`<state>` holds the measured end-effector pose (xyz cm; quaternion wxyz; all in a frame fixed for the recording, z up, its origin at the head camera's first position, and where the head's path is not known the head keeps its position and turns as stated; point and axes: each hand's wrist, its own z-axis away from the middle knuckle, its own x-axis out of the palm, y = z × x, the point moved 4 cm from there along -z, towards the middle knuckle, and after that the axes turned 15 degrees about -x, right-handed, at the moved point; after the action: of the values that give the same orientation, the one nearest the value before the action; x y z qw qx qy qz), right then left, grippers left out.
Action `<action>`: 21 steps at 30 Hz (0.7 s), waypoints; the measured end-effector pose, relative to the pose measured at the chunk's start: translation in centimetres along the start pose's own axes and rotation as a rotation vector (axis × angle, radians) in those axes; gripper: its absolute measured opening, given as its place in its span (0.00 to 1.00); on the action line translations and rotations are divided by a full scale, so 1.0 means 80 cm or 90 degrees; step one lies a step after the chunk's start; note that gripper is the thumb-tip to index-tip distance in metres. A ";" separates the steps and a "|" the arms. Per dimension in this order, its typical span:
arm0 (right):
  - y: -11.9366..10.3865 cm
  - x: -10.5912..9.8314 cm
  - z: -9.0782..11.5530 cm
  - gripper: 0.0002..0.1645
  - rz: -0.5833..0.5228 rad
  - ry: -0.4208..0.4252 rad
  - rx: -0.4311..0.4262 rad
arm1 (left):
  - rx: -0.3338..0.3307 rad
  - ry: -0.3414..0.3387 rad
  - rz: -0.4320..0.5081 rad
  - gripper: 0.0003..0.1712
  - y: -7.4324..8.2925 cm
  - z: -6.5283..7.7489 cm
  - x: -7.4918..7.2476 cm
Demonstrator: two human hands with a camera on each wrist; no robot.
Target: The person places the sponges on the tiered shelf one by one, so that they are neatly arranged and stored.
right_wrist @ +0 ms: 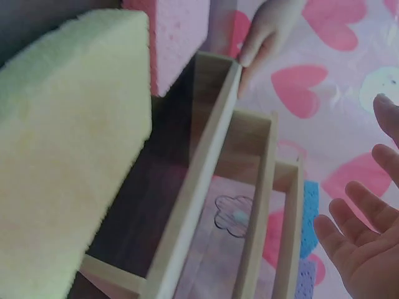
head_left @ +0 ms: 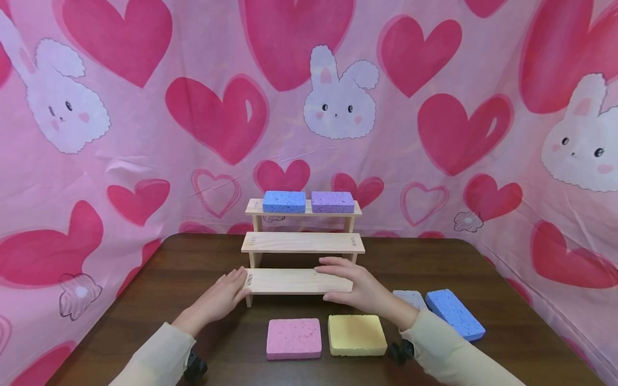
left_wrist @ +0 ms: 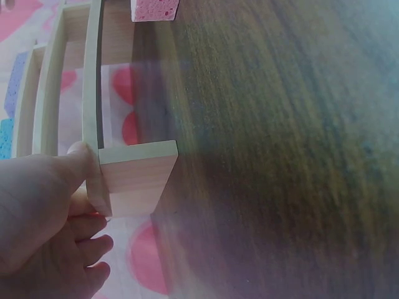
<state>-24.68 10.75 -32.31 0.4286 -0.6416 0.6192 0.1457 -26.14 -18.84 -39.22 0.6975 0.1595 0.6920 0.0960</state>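
Basically, left hand (head_left: 217, 297) pinches end of wooden stand (head_left: 301, 243), likely steadying it | right hand (head_left: 356, 285) loosely spread, holding nothing | blue sponge (head_left: 284, 202), purple sponge (head_left: 332, 202) flat up top, presumably for stability

Middle shelf (head_left: 303, 243) offers room; sponges (head_left: 284, 202) obstruct top shelf (head_left: 255, 207).

In the head view, the right end of the lowest shelf (head_left: 285, 281) is being hidden behind the right hand (head_left: 352, 280), and the grey sponge (head_left: 409, 297), just right of that hand, is being partly covered by its forearm. Stamped marks (head_left: 249, 279) beside the left hand (head_left: 224, 294) are being shown too small to be read. In the left wrist view, the pink sponge (left_wrist: 154, 9), beyond the left hand, is being cropped by the top edge. In the right wrist view, the yellow sponge (right_wrist: 75, 156), across from the right hand, is being cut off.
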 end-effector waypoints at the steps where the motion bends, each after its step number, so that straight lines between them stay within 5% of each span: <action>1: -0.001 0.003 0.001 0.29 0.000 -0.006 -0.009 | 0.000 0.000 0.000 0.34 0.000 0.000 0.000; 21: -0.005 0.060 0.025 0.31 -0.110 -0.115 0.034 | 0.012 0.010 -0.003 0.33 0.001 0.001 -0.001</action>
<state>-22.71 8.94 -36.80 0.5109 -0.6651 0.5240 0.1486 -26.03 -18.82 -39.15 0.6905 0.1632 0.6990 0.0891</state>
